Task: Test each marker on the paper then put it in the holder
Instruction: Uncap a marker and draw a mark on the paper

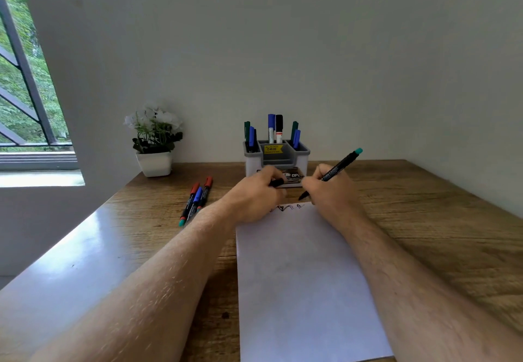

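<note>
Testing is the step in hand: my right hand [329,189] grips the marker [336,171], tip at the paper [305,276] far edge; my left hand [256,196] pinches its cap [276,183]. Next: recap, then drop it into the holder [276,161] at the counter's back edge.

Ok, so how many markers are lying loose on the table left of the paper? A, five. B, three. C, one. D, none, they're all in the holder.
B: three capped markers lie side by side on the wooden table left of the paper, two with red caps and one with a blue cap, while the others stand in the holder or are gripped by the right hand.
</note>
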